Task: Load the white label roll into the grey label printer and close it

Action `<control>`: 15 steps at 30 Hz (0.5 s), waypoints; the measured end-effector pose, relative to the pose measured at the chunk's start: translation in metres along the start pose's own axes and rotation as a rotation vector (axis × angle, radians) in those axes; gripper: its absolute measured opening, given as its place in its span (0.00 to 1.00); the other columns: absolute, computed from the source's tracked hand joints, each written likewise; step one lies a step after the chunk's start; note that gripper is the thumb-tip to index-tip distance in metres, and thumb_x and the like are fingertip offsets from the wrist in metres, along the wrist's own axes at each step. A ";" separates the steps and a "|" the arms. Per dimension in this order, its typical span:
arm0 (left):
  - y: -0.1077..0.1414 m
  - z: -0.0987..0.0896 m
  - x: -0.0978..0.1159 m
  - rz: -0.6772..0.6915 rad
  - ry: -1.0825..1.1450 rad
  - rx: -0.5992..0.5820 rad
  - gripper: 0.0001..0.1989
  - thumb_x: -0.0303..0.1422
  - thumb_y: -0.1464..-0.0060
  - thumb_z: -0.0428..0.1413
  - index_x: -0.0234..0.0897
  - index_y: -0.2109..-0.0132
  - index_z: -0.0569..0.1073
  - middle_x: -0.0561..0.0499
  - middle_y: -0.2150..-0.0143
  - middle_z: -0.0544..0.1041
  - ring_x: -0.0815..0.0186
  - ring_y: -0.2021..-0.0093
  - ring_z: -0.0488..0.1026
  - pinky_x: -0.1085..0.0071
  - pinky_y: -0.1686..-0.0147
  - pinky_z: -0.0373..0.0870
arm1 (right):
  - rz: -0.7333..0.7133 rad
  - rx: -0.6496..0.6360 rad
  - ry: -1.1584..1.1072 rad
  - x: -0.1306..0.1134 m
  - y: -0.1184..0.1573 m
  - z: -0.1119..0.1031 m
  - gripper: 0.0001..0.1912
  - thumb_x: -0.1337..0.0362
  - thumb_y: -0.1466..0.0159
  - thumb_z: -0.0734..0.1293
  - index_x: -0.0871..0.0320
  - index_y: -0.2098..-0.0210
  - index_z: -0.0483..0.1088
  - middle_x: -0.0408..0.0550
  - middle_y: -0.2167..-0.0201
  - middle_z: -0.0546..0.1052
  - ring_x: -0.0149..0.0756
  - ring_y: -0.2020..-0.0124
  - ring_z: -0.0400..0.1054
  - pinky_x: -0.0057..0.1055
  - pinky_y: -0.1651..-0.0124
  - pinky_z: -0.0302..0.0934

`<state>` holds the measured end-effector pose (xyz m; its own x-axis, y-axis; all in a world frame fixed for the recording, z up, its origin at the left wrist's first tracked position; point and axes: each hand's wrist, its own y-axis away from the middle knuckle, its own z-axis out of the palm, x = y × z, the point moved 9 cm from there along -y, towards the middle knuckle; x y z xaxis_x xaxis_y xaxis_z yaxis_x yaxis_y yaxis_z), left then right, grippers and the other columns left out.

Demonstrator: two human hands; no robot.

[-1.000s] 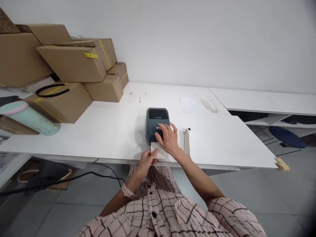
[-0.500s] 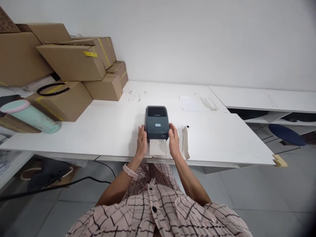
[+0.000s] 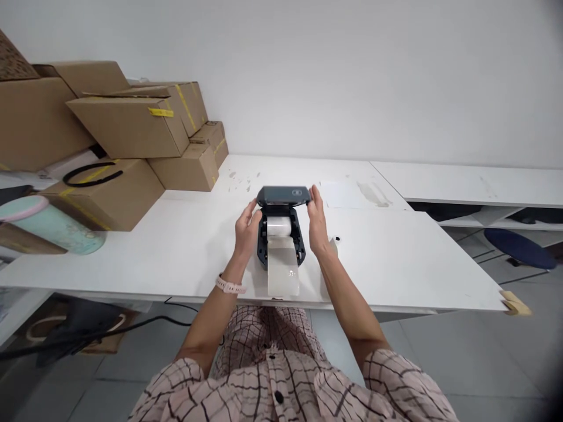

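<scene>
A dark label printer (image 3: 301,239) stands on the white table with its lid (image 3: 281,194) raised. Inside lies a white roll (image 3: 278,226), and a pale strip (image 3: 282,275) runs from it out over the front. My left hand (image 3: 247,231) is at the lid's left side, fingers bent around its edge. On the right edge of the lid, my right hand (image 3: 317,223) holds it with fingers pointing up. Partly behind my right wrist sits a small roll of pale paper (image 3: 335,241).
Cardboard boxes (image 3: 127,126) are stacked at the left, with a black ring (image 3: 93,183) on one. A mint tumbler (image 3: 57,225) lies near them. A thin white sheet (image 3: 336,194) is at the back. Beyond the right table edge is a blue stool (image 3: 519,247).
The printer's lid has swung up and shows the roll inside. Both my hands have moved up and away with it. The view has tilted slightly.
</scene>
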<state>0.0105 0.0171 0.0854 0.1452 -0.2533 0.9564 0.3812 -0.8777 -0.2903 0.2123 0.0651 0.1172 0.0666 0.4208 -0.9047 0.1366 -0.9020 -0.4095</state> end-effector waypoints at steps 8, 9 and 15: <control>-0.008 -0.007 -0.080 -0.357 -0.577 -0.163 0.33 0.41 0.49 0.57 0.35 0.37 0.65 0.43 0.55 0.76 0.57 0.56 0.74 0.64 0.56 0.67 | -0.017 -0.049 0.296 -0.010 -0.106 0.016 0.48 0.34 0.36 0.51 0.52 0.28 0.31 0.49 0.26 0.40 0.50 0.27 0.35 0.54 0.29 0.36; -0.006 -0.006 -0.085 -0.384 -0.585 -0.194 0.32 0.41 0.49 0.56 0.36 0.38 0.66 0.45 0.59 0.76 0.58 0.58 0.74 0.65 0.60 0.67 | -0.069 -0.030 0.340 -0.016 -0.107 0.015 0.47 0.35 0.36 0.53 0.53 0.28 0.32 0.49 0.26 0.39 0.51 0.27 0.34 0.56 0.29 0.35; -0.016 0.001 -0.086 -0.392 -0.661 -0.197 0.21 0.34 0.52 0.57 0.38 0.50 0.72 0.47 0.66 0.76 0.56 0.62 0.74 0.67 0.66 0.63 | -0.320 -0.456 0.582 -0.011 -0.057 0.059 0.39 0.55 0.38 0.65 0.50 0.30 0.49 0.50 0.34 0.63 0.56 0.36 0.59 0.54 0.36 0.54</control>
<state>-0.0071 0.0535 0.0079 0.5695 0.3292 0.7532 0.3576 -0.9243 0.1336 0.1455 0.1058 0.1434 0.4432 0.7483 -0.4936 0.6182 -0.6539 -0.4361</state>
